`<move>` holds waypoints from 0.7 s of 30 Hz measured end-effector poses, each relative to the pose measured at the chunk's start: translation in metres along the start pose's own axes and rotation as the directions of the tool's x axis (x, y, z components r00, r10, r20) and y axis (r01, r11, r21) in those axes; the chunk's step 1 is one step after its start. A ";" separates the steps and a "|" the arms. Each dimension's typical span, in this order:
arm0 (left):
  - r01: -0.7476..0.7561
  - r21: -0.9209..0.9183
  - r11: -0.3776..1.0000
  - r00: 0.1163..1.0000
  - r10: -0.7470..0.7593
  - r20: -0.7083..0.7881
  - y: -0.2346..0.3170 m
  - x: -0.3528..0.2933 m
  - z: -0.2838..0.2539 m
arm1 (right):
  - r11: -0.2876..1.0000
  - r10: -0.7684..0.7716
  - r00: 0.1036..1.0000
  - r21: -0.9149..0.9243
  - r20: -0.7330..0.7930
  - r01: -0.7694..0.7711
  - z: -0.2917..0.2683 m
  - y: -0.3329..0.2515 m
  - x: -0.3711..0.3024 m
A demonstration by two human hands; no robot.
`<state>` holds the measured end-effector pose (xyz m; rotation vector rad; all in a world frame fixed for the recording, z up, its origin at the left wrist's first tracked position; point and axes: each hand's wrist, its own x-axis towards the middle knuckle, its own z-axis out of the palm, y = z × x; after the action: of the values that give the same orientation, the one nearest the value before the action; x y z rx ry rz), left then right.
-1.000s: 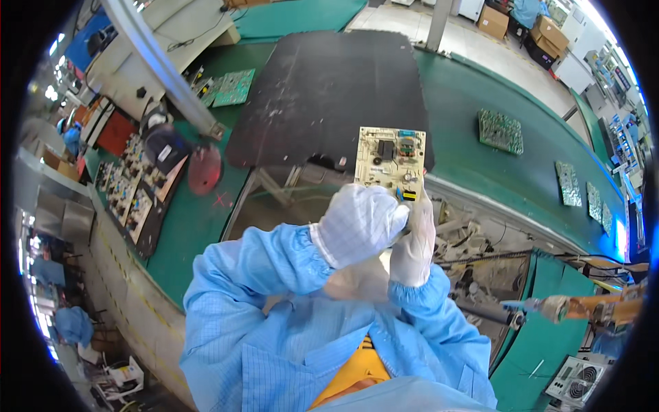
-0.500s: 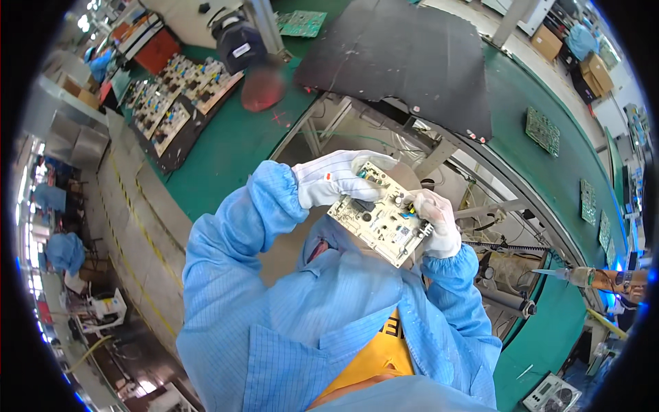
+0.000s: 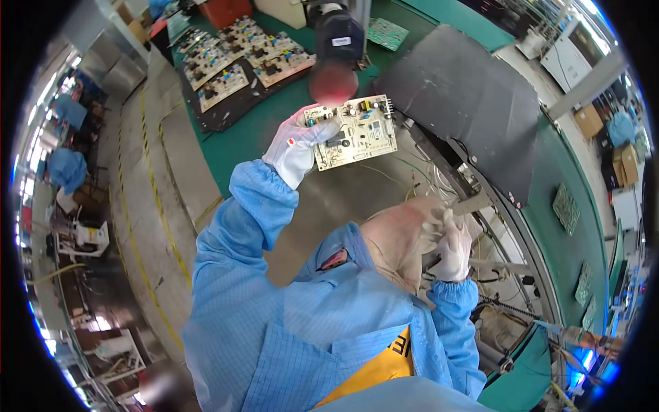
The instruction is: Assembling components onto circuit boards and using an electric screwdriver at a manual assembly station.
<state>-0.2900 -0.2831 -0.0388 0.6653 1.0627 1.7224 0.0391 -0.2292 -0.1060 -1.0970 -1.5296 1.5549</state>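
A cream circuit board (image 3: 364,145), covered with small components, is gripped at its left end by my gloved left hand (image 3: 296,143). The left thumb lies over the component side, and the fingers behind are mostly hidden. The board is held up just below a black device (image 3: 340,38) on a post. Reddish light shows around a round, blurred part (image 3: 332,84) under that device. My gloved right hand (image 3: 453,246) is apart from the board, lower and to the right, over my lap. Its fingers are drawn together, and nothing shows in them.
Several populated boards (image 3: 224,88) lie on a black mat at the far left of the green bench. A black sheet (image 3: 467,103) covers the bench at the far right. Green boards (image 3: 566,208) sit along the right-hand green surface. A metal frame (image 3: 504,220) with cables stands beside my right hand.
My right hand has let go of the circuit board and dropped toward my lap. My left hand has carried the board away from me, turning it, to the black device. The view has shifted too.
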 end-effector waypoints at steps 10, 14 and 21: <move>-0.128 0.012 0.992 0.983 0.129 -0.130 0.004 0.013 -0.036 | 0.999 0.052 0.999 0.001 -0.008 -0.052 0.009 0.007 0.004; -0.171 -0.025 0.985 0.973 0.165 -0.164 -0.002 0.019 -0.041 | 1.000 0.009 1.000 -0.017 0.017 -0.009 0.008 0.009 0.005; -0.167 -0.022 0.986 0.965 0.159 -0.208 0.003 0.016 -0.036 | 0.988 0.143 0.989 0.067 -0.030 -0.141 0.014 0.002 -0.003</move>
<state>-0.3263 -0.2819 -0.0541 0.5716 1.1387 1.9843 0.0275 -0.2383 -0.1082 -1.2119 -1.3939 1.6604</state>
